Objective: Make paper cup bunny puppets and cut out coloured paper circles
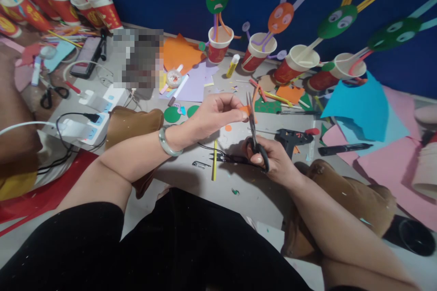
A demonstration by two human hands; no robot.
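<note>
My left hand [215, 113] pinches a small orange paper piece [244, 110] between thumb and fingertips above the grey floor. A pale green bangle [165, 142] sits on that wrist. My right hand [273, 157] grips black-handled scissors [253, 129], blades pointing up and meeting the orange piece. Both hands hover over the floor in front of my black-clad legs.
Red paper cups with paper animal faces on straws [218, 43] line the blue wall. A black glue gun [293, 136], a yellow glue stick [232, 65], markers, and blue [362, 104], pink, orange and purple sheets lie around. White power strips with cables [88, 122] lie left.
</note>
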